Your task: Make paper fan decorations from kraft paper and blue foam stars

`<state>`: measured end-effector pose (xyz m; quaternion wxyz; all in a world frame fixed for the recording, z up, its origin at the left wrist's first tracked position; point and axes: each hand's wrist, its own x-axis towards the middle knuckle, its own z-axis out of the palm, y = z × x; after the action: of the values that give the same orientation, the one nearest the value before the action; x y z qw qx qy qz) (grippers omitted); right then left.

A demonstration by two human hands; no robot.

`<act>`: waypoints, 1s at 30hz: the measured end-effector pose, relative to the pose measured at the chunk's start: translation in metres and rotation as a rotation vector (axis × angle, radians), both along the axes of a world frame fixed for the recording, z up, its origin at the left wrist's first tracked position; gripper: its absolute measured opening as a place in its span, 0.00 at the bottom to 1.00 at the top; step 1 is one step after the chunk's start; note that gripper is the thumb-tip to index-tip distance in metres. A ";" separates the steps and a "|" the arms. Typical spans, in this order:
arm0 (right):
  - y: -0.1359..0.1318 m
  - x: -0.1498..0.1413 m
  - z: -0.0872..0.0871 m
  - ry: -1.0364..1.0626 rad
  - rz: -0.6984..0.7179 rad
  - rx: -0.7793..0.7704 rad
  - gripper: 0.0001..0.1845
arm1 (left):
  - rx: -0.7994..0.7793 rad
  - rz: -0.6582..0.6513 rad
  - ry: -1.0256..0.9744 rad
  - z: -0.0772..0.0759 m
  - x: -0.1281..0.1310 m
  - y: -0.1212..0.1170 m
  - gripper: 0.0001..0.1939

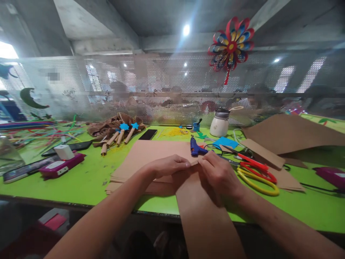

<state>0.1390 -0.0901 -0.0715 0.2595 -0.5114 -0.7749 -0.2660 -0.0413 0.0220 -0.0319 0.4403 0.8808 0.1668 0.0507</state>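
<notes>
A long strip of brown kraft paper (207, 219) runs from the table's middle over the front edge toward me. My left hand (167, 166) pinches its far end from the left, fingers closed on the paper. My right hand (219, 174) grips the same end from the right, fingers curled around it. Both hands meet above a stack of brown paper sheets (145, 154) on the green table (81, 180). A blue glue gun (195, 147) lies just beyond my fingers.
Red scissors (256, 167) and yellow scissors (258, 185) lie right of my right hand. Behind stand a white pot (220, 124), a black phone (147, 134), folded paper fans (118, 131) and larger brown sheets (288, 133). A magenta device (60, 167) sits at the left.
</notes>
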 end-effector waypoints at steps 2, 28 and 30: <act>0.002 0.002 -0.002 0.058 -0.008 -0.008 0.13 | 0.035 0.013 -0.007 -0.003 0.002 0.001 0.19; 0.010 0.009 0.002 1.165 0.183 -0.587 0.12 | 0.482 -0.035 -0.001 -0.006 0.008 -0.010 0.17; 0.011 0.011 0.002 1.135 0.161 -0.557 0.12 | 0.500 -0.016 -0.008 -0.008 0.007 -0.009 0.16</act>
<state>0.1498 -0.0794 -0.0694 0.5061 -0.5611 -0.5930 0.2782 -0.0340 0.0129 -0.0402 0.2097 0.9634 0.1402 0.0906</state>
